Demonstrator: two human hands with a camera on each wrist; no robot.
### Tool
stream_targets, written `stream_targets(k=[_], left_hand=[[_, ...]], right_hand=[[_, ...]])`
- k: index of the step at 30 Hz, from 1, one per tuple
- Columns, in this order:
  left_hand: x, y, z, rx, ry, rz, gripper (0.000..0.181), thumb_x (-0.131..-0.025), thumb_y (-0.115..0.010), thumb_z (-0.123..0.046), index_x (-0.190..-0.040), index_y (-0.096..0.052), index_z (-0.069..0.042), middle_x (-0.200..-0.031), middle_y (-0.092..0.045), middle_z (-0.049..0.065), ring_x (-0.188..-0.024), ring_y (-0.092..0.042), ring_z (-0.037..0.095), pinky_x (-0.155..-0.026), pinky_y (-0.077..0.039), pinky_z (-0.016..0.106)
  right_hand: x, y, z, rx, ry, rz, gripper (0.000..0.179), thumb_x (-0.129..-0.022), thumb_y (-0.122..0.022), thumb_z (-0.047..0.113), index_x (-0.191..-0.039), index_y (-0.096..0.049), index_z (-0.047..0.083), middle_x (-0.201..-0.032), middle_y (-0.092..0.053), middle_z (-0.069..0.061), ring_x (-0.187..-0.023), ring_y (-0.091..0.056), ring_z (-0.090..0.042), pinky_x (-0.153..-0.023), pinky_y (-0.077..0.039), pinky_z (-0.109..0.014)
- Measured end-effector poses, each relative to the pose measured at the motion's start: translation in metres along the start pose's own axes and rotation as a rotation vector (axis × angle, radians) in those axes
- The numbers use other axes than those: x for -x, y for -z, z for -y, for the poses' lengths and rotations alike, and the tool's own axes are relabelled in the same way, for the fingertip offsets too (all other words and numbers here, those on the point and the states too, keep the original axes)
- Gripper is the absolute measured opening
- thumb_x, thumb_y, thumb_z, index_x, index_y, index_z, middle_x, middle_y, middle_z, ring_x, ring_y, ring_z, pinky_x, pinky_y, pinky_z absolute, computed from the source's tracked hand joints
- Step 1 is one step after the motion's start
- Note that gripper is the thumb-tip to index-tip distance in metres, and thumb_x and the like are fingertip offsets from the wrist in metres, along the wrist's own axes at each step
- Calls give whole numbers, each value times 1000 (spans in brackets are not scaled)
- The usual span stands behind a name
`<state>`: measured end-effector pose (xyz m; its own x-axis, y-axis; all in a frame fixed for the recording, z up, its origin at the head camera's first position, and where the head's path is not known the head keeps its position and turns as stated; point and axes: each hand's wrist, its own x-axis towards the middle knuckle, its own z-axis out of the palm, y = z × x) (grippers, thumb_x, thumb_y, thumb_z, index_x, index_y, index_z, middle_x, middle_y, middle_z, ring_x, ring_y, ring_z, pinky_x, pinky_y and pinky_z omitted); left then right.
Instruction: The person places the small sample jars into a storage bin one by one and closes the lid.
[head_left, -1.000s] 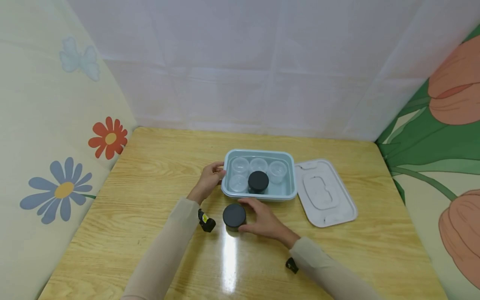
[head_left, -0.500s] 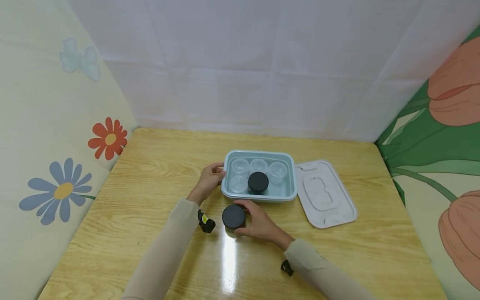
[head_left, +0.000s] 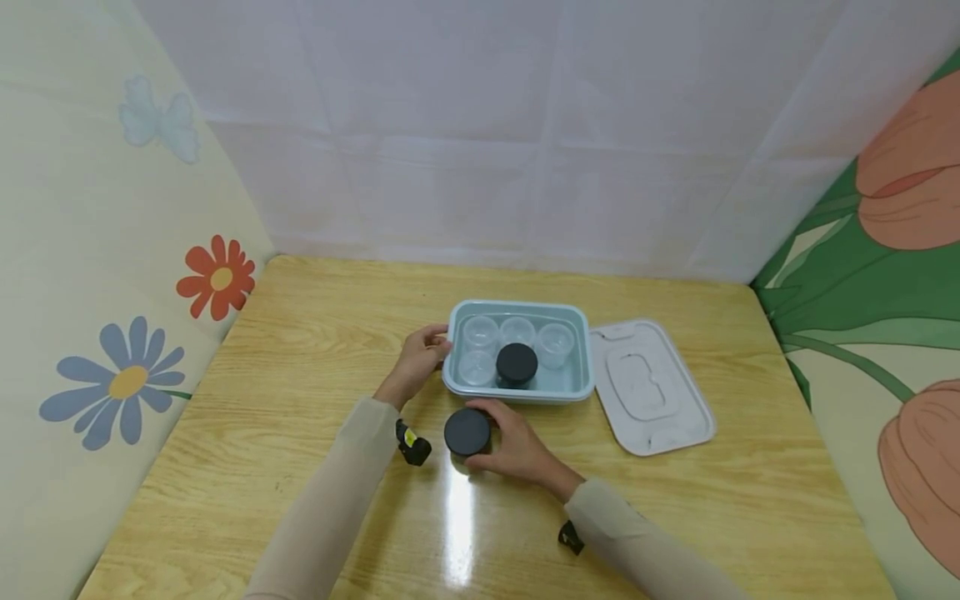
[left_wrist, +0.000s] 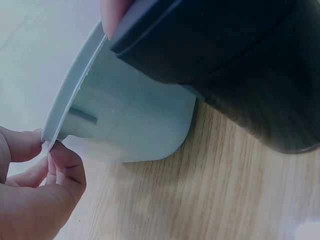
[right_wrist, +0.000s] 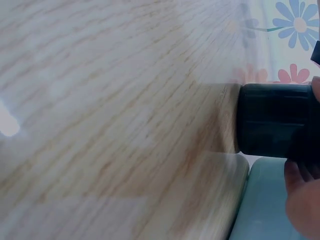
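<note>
My left hand [head_left: 417, 358] pinches the rim at the left end of a light blue plastic container [head_left: 587, 358]; the left wrist view shows the thumb and fingers at that rim [left_wrist: 70, 95]. My right hand [head_left: 517, 450] grips a dark jar with a black lid [head_left: 468, 432] just in front of the container. Its fingers curl around the lid's far side, the thumb on the near side. Close up, the jar [right_wrist: 272, 120] has a dark, glossy body. Inside the container stand several clear round cups [head_left: 555, 343] and a second black-lidded jar [head_left: 517, 363].
A white rectangular lid [head_left: 648, 387] lies on the wooden table [head_left: 337, 333] right of the container, its corner close to the rim. Behind the table hangs a white cloth [head_left: 450, 167]. Flower-printed panels [head_left: 135, 375] flank both sides.
My right hand has shifted slightly left, its fingers now farther around the black-lidded jar. My left hand and the container stay in place.
</note>
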<state>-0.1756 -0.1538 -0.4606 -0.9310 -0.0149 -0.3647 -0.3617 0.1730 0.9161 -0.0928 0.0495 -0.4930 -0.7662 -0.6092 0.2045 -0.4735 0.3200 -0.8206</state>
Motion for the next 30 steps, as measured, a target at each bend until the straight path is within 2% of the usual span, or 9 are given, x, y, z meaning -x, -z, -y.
stream_targets(k=[16,26,30], left_hand=[[-1,1,1,-10,1,7,41,-99,-46,-6,-139,-44,-3,-107,-49,9,-90,-53,14,-78,-52,24],[-2,1,1,-14,0,7,41,-98,-46,-6,-139,-44,-3,-109,-50,10,-92,-54,15,-80,-52,24],[-1,1,1,-7,-3,11,41,-98,-46,-5,-139,-44,-2,-108,-50,10,-91,-54,15,-77,-52,22]], right_hand=[[5,10,10,-69,-24,29,73,-69,-85,16,-131,-50,0,-128,-55,-13,-115,-56,-25,-95,-50,-29],[16,29,24,-52,-84,23,73,-71,-85,18,-133,-49,6,-131,-53,-10,-118,-54,-23,-96,-50,-31],[19,39,26,-15,-64,-3,74,-69,-85,16,-134,-49,6,-131,-54,-10,-118,-55,-23,-95,-50,-31]])
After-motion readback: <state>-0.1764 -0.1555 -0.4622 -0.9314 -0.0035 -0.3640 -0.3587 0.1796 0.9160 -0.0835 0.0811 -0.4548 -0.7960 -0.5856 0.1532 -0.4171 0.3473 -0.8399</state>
